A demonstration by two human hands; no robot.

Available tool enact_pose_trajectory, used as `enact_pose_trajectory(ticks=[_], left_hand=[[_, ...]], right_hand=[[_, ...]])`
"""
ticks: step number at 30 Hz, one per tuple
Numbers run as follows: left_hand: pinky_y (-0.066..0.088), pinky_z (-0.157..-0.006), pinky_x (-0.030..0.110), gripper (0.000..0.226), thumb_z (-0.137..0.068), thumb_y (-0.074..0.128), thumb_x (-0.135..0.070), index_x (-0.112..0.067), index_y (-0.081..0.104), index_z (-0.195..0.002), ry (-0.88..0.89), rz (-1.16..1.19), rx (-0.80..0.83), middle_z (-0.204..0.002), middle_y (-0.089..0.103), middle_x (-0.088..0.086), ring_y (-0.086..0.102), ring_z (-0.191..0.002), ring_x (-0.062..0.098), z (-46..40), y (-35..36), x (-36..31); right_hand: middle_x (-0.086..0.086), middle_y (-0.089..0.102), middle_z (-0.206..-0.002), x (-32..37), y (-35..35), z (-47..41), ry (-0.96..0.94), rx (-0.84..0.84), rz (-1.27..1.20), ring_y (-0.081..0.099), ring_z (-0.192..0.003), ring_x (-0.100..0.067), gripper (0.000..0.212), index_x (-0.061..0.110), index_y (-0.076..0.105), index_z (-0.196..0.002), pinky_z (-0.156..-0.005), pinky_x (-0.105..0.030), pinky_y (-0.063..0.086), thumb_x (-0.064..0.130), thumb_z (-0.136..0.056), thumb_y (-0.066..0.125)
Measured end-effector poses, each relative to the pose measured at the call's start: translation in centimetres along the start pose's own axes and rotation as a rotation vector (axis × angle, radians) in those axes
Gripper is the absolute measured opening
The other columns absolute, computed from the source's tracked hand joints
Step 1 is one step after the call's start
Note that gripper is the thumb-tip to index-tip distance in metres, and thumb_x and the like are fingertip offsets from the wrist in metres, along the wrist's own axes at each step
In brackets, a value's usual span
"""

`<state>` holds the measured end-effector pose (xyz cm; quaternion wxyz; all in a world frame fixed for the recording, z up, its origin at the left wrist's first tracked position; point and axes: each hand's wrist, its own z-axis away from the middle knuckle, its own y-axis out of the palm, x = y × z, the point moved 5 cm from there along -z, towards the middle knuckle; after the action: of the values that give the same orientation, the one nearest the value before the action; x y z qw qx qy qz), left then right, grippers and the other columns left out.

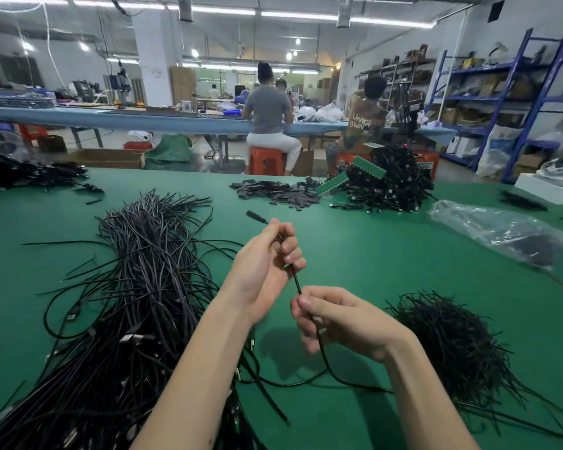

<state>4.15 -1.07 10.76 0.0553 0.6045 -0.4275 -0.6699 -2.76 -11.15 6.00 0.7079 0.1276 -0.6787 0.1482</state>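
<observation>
Both hands are up over the green table (371,254). My left hand (264,258) curls around a thin black cable (295,279), its plug end poking out past the fingertips, and my right hand (345,323) pinches the same cable just below. The cable runs straight between them, then droops to the table beside the big cable bundle (143,287), with a heap of black ties (452,339) to the right.
</observation>
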Motion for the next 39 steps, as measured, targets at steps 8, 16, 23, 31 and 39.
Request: enact_pose_trajectory(ticks=[8, 16, 23, 31, 39], left_hand=[[0.060, -0.073, 0.029, 0.041, -0.109, 0.032, -0.030, -0.004, 0.063, -0.106, -0.074, 0.010, 0.071, -0.095, 0.076, 0.008, 0.073, -0.082, 0.020, 0.6, 0.3, 0.0], [0.059, -0.080, 0.030, 0.043, -0.107, 0.035, -0.035, -0.004, 0.064, -0.114, -0.080, -0.029, 0.155, -0.114, 0.073, 0.013, 0.073, -0.097, 0.023, 1.0, 0.6, 0.0], [0.058, -0.078, 0.029, 0.054, -0.109, 0.027, -0.038, -0.004, 0.070, -0.107, -0.036, -0.052, 0.161, -0.110, 0.074, 0.016, 0.073, -0.096, 0.025, 1.1, 0.7, -0.1], [0.059, -0.077, 0.030, 0.061, -0.106, 0.027, -0.041, -0.009, 0.078, -0.099, -0.146, -0.280, 0.429, -0.103, 0.075, 0.018, 0.074, -0.096, 0.030, 2.6, 1.7, 0.3], [0.059, -0.086, 0.028, 0.055, -0.110, 0.026, -0.031, 0.001, 0.071, -0.112, -0.288, -0.821, 0.347, -0.104, 0.075, 0.017, 0.073, -0.101, 0.024, 2.0, 0.8, 2.9]], right_hand=[[0.007, 0.041, -0.061, -1.2, 0.5, -0.4, 0.089, 0.058, 0.002, 0.026, -0.048, -0.007, 0.025, 0.027, 0.076, -0.104, -0.043, -0.014, 0.029, 0.042, -0.100, 0.057], [0.009, 0.035, -0.059, -1.0, -0.5, -0.4, 0.047, 0.014, 0.107, 0.021, -0.052, -0.010, 0.036, 0.026, 0.077, -0.110, -0.044, -0.016, 0.020, 0.053, -0.091, 0.062], [0.007, 0.033, -0.061, -1.0, -0.8, -0.7, 0.060, -0.025, 0.126, 0.023, -0.052, -0.010, 0.035, 0.024, 0.076, -0.112, -0.045, -0.017, 0.022, 0.050, -0.095, 0.060], [0.010, 0.046, -0.060, -2.7, -2.4, 0.6, 0.202, -0.147, 0.064, 0.032, -0.051, -0.003, 0.017, 0.025, 0.075, -0.096, -0.045, -0.016, 0.021, 0.036, -0.084, 0.069], [0.010, 0.067, -0.068, 6.1, -4.0, 3.2, 0.150, -0.666, 0.448, 0.049, -0.058, -0.010, 0.017, 0.025, 0.064, -0.093, -0.054, -0.024, 0.040, 0.036, -0.101, 0.053]])
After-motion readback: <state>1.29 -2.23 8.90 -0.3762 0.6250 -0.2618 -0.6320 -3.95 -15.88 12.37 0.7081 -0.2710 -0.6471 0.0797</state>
